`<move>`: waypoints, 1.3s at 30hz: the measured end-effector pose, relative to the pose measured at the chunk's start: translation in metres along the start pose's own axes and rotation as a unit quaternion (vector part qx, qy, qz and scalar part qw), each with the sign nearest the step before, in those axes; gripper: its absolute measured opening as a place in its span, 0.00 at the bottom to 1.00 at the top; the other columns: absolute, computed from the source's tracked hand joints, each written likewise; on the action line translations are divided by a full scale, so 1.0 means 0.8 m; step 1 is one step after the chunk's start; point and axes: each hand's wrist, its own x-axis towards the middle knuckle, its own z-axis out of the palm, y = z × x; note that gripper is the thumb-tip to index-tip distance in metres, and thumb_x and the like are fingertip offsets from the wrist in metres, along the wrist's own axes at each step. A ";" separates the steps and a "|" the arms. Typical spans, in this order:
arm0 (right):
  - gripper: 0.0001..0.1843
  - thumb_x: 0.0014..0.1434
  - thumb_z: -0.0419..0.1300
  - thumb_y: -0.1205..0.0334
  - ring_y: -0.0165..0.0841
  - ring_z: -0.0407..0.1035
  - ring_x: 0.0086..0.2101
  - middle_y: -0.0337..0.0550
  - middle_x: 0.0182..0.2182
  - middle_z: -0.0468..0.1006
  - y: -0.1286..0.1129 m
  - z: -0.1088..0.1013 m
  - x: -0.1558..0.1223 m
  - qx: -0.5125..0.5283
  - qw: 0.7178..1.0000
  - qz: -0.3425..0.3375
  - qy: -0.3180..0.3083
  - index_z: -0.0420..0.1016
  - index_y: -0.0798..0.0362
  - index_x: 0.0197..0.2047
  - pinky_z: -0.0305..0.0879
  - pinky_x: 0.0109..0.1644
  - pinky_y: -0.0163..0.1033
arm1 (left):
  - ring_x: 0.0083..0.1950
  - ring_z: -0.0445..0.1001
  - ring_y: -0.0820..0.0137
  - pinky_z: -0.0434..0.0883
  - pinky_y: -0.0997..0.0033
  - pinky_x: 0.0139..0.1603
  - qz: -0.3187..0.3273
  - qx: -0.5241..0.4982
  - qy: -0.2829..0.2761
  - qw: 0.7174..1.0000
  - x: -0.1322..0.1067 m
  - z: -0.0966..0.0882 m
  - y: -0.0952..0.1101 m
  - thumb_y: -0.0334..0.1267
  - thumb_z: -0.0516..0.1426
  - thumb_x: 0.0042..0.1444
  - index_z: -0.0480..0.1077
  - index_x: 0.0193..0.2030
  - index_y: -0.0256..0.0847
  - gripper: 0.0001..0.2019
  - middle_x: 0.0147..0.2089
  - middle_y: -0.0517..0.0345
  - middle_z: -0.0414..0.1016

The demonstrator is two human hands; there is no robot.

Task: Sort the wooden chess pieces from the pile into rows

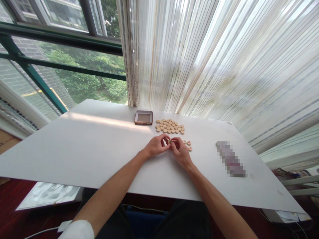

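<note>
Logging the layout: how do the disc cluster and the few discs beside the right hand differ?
The disc cluster has many more pieces than the few discs beside the right hand. The cluster's tops look plain; the few discs show markings, some red. The cluster lies nearer the curtain than the few discs. Both are pale, round and on the white table.

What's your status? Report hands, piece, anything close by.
Left hand, right hand: fingertips together at one small piece. Marked discs close beside right hand. Grouped discs and open box beyond.
</note>
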 end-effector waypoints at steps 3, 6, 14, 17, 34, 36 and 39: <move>0.12 0.63 0.56 0.51 0.37 0.77 0.33 0.44 0.34 0.80 -0.001 0.000 0.000 -0.006 1.000 0.002 0.003 0.68 0.50 0.44 0.73 0.39 0.42 | 0.30 0.74 0.73 0.72 0.75 0.31 -0.002 0.005 -0.001 1.000 0.000 0.000 0.001 0.38 0.62 0.51 0.70 0.46 0.43 0.15 0.34 0.61 0.77; 0.13 0.62 0.57 0.49 0.37 0.77 0.33 0.45 0.34 0.80 -0.001 0.000 0.000 -0.013 1.000 0.000 0.005 0.68 0.50 0.43 0.73 0.38 0.41 | 0.30 0.74 0.73 0.71 0.75 0.31 -0.004 0.007 -0.005 1.000 -0.001 0.000 0.001 0.38 0.62 0.50 0.70 0.46 0.43 0.15 0.34 0.61 0.77; 0.16 0.62 0.57 0.46 0.36 0.74 0.30 0.43 0.31 0.79 0.002 -0.001 0.000 -0.043 0.999 0.000 0.018 0.69 0.51 0.39 0.71 0.34 0.40 | 0.29 0.74 0.73 0.71 0.75 0.31 0.001 0.011 -0.010 1.000 -0.002 -0.001 0.001 0.35 0.61 0.49 0.71 0.45 0.45 0.14 0.33 0.63 0.77; 0.16 0.63 0.56 0.45 0.36 0.74 0.30 0.43 0.31 0.79 0.002 -0.001 0.000 -0.036 0.999 0.003 0.015 0.69 0.50 0.39 0.71 0.35 0.41 | 0.30 0.74 0.72 0.71 0.75 0.31 0.000 0.016 -0.011 1.000 -0.002 -0.001 0.002 0.36 0.62 0.50 0.71 0.45 0.45 0.14 0.34 0.63 0.78; 0.08 0.64 0.51 0.58 0.36 0.76 0.33 0.41 0.34 0.79 -0.003 -0.003 -0.001 -0.025 1.000 0.006 0.011 0.69 0.48 0.44 0.71 0.39 0.41 | 0.29 0.74 0.72 0.71 0.75 0.31 -0.002 0.009 -0.006 1.000 -0.001 0.001 -0.002 0.36 0.61 0.53 0.69 0.49 0.43 0.15 0.32 0.61 0.79; 0.09 0.64 0.53 0.59 0.36 0.76 0.34 0.42 0.37 0.79 -0.002 -0.002 -0.001 0.002 1.000 0.007 0.001 0.68 0.49 0.46 0.72 0.40 0.41 | 0.29 0.75 0.72 0.71 0.75 0.31 -0.003 0.005 -0.002 1.000 -0.001 0.001 -0.002 0.37 0.61 0.53 0.69 0.49 0.43 0.15 0.32 0.61 0.79; 0.11 0.63 0.54 0.58 0.35 0.76 0.34 0.44 0.39 0.78 0.000 -0.002 0.000 0.021 1.000 0.002 -0.011 0.67 0.49 0.48 0.72 0.40 0.41 | 0.29 0.75 0.72 0.71 0.75 0.31 -0.004 -0.001 0.000 1.000 0.000 0.001 -0.001 0.39 0.61 0.55 0.69 0.50 0.42 0.15 0.32 0.60 0.79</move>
